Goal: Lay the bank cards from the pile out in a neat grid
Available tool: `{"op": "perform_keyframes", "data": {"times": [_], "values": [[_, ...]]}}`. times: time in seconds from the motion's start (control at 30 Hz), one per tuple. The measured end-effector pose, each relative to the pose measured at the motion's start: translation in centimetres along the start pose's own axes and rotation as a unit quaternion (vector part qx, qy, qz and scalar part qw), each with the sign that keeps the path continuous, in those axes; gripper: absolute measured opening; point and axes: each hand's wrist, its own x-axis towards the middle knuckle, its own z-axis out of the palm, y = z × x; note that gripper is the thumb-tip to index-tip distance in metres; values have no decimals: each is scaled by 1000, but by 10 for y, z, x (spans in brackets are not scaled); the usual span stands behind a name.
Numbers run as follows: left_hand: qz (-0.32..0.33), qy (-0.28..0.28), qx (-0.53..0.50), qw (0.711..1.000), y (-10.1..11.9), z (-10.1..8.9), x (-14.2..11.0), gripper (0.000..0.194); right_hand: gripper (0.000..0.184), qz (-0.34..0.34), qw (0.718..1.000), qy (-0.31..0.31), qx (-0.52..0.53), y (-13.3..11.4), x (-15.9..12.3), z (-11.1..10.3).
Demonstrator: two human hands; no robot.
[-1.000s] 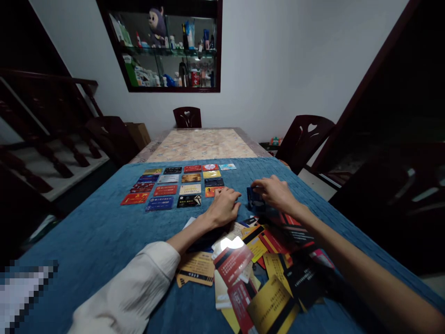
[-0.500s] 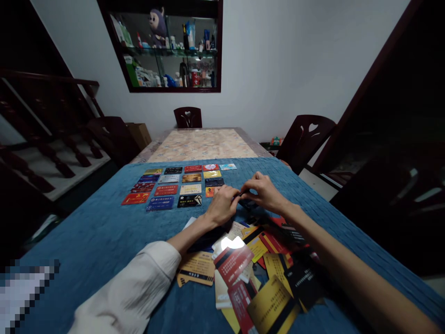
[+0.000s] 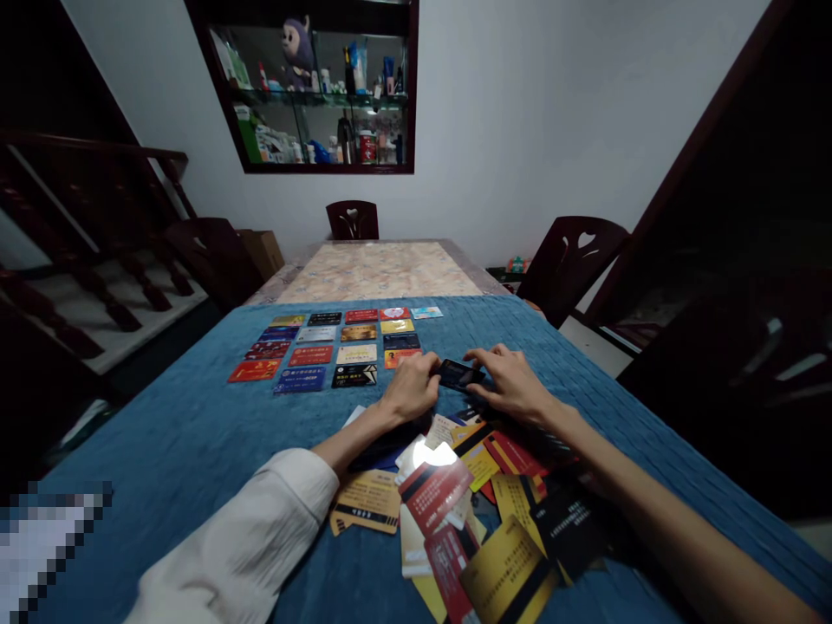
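A dark, nearly black card with a lighter edge is held flat between both hands, just above the near pile. My left hand is closed, its thumb and fingertips pinching the card's left end. At the right end, my right hand grips the same card between thumb and index finger. Under my forearms lies a loose, overlapping pile of cards, among them a gold card, a red card and a black card. Left of my hands, cards lie in rows, including a blue card and a black-and-gold VIP card.
A blue cloth covers the near part of the table, and a patterned tabletop shows beyond it. Dark wooden chairs stand around, one at the right. A shelf niche is set into the far wall.
The card has turned from nearly edge-on between my fingertips to face-up. My hands have drawn apart, the right one shifting right and slightly nearer.
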Motion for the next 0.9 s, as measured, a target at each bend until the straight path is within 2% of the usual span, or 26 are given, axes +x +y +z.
{"op": "perform_keyframes", "data": {"times": [0.23,0.43,0.63,0.9], "values": [[-46,10,-80,996,-2,0,0,6,46,-6,992,38,-122,-12,0,6],[-61,18,-103,993,-1,0,1,6,43,-23,986,77,-148,-11,0,11],[-64,19,-93,993,-1,0,-1,23,41,-40,981,105,-161,-10,-1,9],[-13,25,-30,999,-4,3,-3,45,45,-29,979,115,-167,-9,-2,5]]}}
